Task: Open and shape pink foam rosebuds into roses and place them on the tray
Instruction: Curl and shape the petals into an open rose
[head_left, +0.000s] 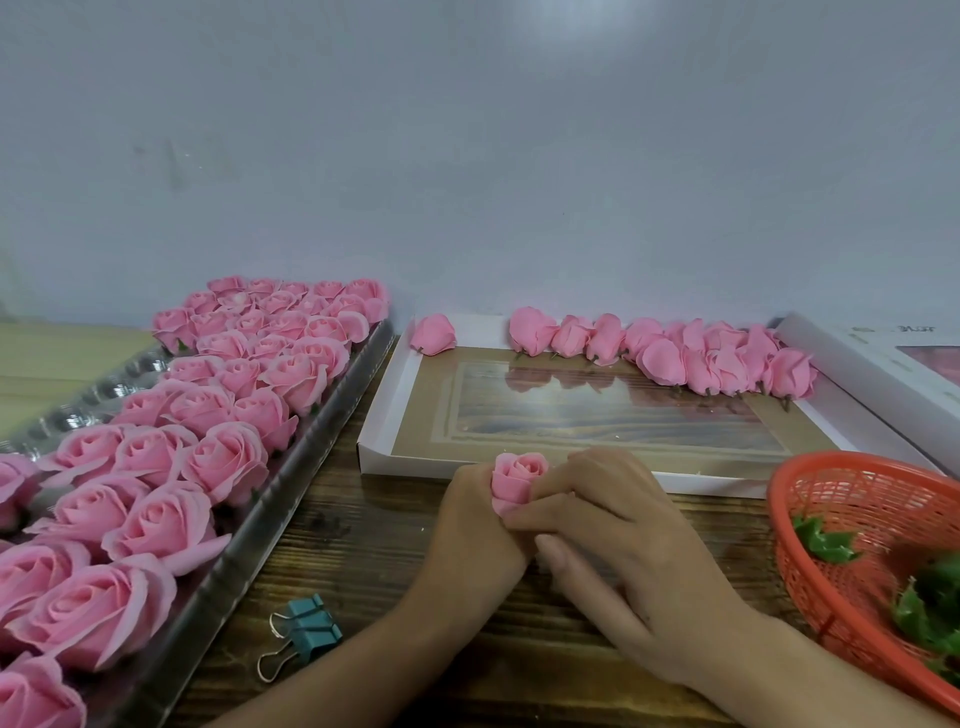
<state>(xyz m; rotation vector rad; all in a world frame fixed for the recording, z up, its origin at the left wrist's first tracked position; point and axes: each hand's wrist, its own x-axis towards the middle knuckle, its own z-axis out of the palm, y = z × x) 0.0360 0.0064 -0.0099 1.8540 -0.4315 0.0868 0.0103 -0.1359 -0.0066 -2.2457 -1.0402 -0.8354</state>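
Observation:
My left hand (475, 525) grips a pink foam rosebud (516, 475) from below, its top poking up above the fingers. My right hand (618, 540) lies against it from the right, fingers curled onto the bud's outer petals. Both hands hover over the wooden table just in front of a shallow white box lid (374, 441). Several closed rosebuds (670, 356) lie in a row along that lid's far edge. At the left, a clear plastic tray (291, 488) holds several opened pink roses (171, 452) in rows.
An orange plastic basket (831, 467) with green leaf pieces (823, 540) sits at the right, close to my right forearm. A teal binder clip (306, 634) lies on the table near my left forearm. Another white box (852, 358) is at the far right. A wall stands behind.

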